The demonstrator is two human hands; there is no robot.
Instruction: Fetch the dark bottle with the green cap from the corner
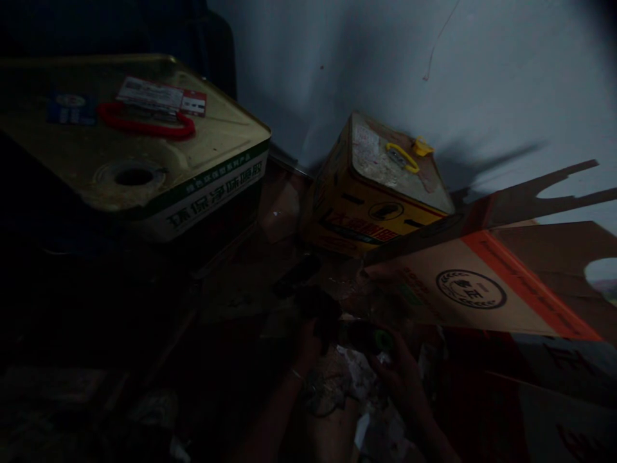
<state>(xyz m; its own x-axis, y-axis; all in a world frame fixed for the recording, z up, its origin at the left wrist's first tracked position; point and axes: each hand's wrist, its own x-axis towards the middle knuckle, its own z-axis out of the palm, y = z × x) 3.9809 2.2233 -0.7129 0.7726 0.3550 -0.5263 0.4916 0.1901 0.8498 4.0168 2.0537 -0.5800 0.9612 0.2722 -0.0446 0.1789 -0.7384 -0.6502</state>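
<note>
The scene is very dark. My left hand (308, 347) reaches down into the shadow at the bottom centre, its fingers closed around a dark object (322, 308) that I cannot identify. Close to its right, my right hand (398, 373) holds a small dark item with a green part (380, 339). Crumpled pale paper or plastic scraps (351, 376) lie between and below the two hands. A thin bracelet shows on my left wrist.
A large square metal tin with a red handle (144, 122) stands at upper left. A yellow square tin with a yellow handle (380, 186) sits tilted against the pale wall (385, 58). Cardboard box flaps (482, 283) jut in from the right.
</note>
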